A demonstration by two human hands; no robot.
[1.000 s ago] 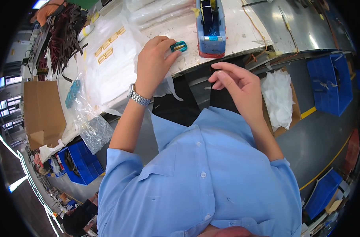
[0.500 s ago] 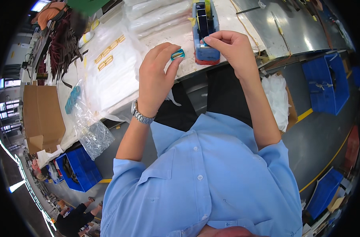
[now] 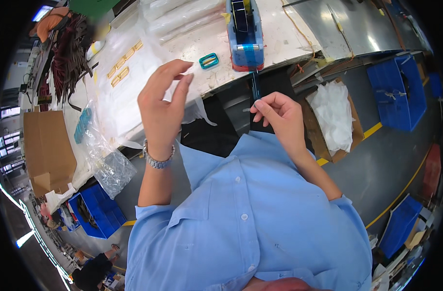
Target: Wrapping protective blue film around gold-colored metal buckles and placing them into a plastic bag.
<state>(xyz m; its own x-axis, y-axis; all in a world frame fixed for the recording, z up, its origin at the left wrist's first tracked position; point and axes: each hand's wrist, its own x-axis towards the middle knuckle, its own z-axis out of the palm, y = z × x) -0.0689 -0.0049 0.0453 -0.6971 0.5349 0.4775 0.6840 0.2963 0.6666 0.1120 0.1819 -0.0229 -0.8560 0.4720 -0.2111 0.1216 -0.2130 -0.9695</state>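
My right hand (image 3: 278, 116) pinches the loose end of a strip of blue tape (image 3: 255, 86), which hangs over the table's front edge. The strip runs from a blue tape dispenser (image 3: 235, 60) with a red base. Left of the dispenser, a teal-rimmed buckle (image 3: 208, 60) with a gold-coloured middle lies flat on the white table. Beside that buckle hovers my left hand (image 3: 160, 104), empty, thumb and fingers apart. Several gold buckles (image 3: 118, 76) lie in rows on white sheeting further left.
Clear plastic bags (image 3: 115, 167) and a cardboard box (image 3: 49, 145) stand at the left. A carton with white plastic (image 3: 332, 114) sits low at right, near a blue bin (image 3: 396, 94). Another blue bin (image 3: 97, 208) is at lower left. A person (image 3: 92, 269) is beyond it.
My left hand has let go of the teal buckle onto the table and drawn back left. My right hand has pulled tape from the dispenser toward me, past the table edge.
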